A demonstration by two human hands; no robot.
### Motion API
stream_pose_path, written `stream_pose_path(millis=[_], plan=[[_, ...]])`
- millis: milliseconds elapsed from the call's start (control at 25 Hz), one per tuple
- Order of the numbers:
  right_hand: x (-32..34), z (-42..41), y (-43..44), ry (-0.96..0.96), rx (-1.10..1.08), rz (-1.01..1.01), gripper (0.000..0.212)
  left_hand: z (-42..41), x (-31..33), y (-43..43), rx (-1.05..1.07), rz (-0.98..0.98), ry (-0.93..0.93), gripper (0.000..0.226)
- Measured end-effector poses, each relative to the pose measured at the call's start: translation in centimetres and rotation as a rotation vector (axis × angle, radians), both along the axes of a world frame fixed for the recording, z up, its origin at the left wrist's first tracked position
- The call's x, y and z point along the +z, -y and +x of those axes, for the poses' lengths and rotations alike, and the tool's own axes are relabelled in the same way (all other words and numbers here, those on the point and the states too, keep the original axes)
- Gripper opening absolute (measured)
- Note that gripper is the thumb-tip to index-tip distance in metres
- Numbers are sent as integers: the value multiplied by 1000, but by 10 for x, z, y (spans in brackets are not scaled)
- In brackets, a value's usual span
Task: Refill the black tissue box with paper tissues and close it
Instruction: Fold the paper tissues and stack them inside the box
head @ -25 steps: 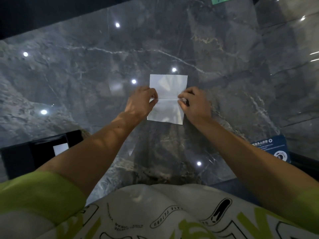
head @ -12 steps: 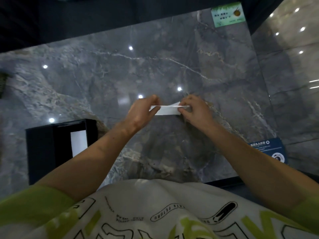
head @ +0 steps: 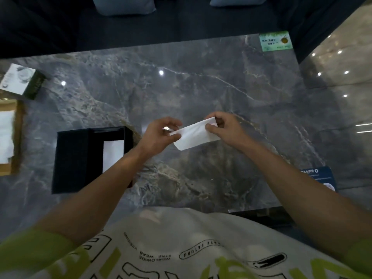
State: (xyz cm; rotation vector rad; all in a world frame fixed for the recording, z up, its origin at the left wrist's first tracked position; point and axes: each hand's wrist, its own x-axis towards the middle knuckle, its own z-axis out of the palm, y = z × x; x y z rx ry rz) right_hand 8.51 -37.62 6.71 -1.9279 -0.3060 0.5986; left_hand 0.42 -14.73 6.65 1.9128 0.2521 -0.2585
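Left hand (head: 159,135): thumb and curled fingers pinch the left end of a folded paper tissue (head: 195,135). Right hand (head: 227,131): thumb and forefinger pinch the tissue's upper right corner, other fingers curled behind. Both hands hold the one tissue, with nothing else in either.

Tissue: white, folded to a narrow strip, spans the gap between the hands, right end further from the camera than the left. Lower edge hangs free below the fingers. Cannot tell whether it touches the surface (head: 201,87).

Surface: polished grey marble with pale veins and bright spots of reflected light.

Black tissue box (head: 70,162): on the surface to the left of the left hand, near it but apart from it. It stands open; a white sheet (head: 112,156) lies inside the right half, partly hidden by the left forearm.

Further left, at the frame edge: a brown pack (head: 17,137) with white tissues showing in it. Beyond that, a small white and dark green box (head: 22,81).

Far right corner of the surface: green label (head: 275,41). Near right edge: blue card (head: 318,176), print too small to read.

Beyond the surface: two blue cushions (head: 122,5) on dark seating.

Nearest the camera: a white printed shirt (head: 181,248) with green sleeves
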Motion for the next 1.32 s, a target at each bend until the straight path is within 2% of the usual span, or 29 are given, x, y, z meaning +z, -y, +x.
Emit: stream_pose_path(millis=[200,320,480,680,800,1080,1200,1320], plan=[[25,-26,-55,-85,27,-1,19,-31,15,-45,-53,-165,-106,21],[36,-51,-101,-118,71,-71,24,-57,27,-86,-77,-316,-191,21],[50,-79,-156,-240,78,-42,27,-90,31,-131,-149,-356,-212,14],[45,-116,-199,-573,-155,204,20,-128,17,-177,-33,-471,-184,15],[37,-136,-209,-701,-168,307,27,-141,12,-189,97,-570,-181,7],[21,-149,-223,-597,-228,164,30,-157,1,-179,309,-447,-240,17],[7,-146,-222,-549,-112,54,33,-166,-2,-167,380,-491,-302,12],[2,-143,-223,-527,-6,25,30,-173,-8,-161,459,-461,-347,11]])
